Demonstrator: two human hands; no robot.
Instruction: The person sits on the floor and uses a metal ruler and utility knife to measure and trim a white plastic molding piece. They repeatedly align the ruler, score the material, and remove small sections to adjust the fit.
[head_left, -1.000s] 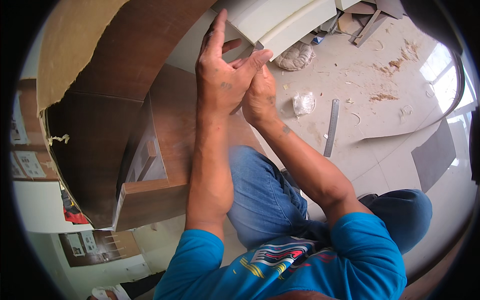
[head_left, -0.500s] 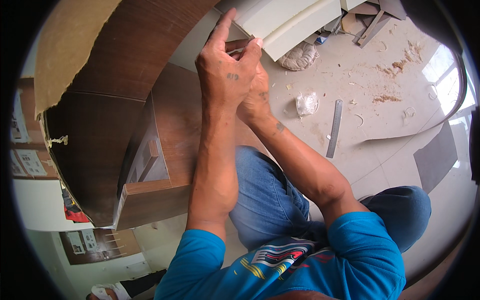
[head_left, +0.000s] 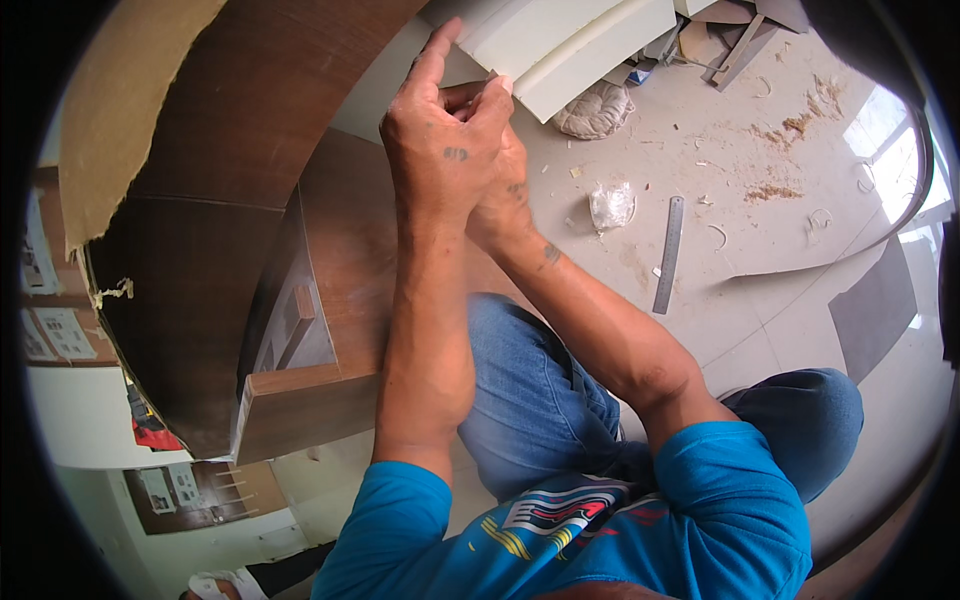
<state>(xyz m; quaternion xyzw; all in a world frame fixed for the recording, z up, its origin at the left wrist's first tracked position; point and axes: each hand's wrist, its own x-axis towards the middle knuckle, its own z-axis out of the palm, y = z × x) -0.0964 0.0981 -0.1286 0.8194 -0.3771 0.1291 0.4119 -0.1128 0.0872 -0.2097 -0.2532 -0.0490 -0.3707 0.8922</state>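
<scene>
At the upper middle, my left hand [head_left: 437,150] is by the lower corner of a white panel [head_left: 575,75]. Its index finger stretches up along the panel's edge, while the thumb and other fingers pinch together. A small dark edge shows at the thumb tip, too little to name. My right hand [head_left: 507,190] lies close against the left from behind and to the right; its fingers are hidden. Below and to the left of the hands is a brown wood-grain cabinet piece [head_left: 352,240].
Along the left stands a large dark brown panel [head_left: 190,320] with torn cardboard [head_left: 120,110]. On the tiled floor lie a steel ruler [head_left: 669,255], crumpled clear plastic [head_left: 612,207], a round cushion [head_left: 594,110], shavings [head_left: 772,193], a grey sheet [head_left: 872,312] and a long curved strip [head_left: 800,272].
Both hands keep the same grip beside the white panel's corner. The whole scene has shifted slightly left in view; little else differs.
</scene>
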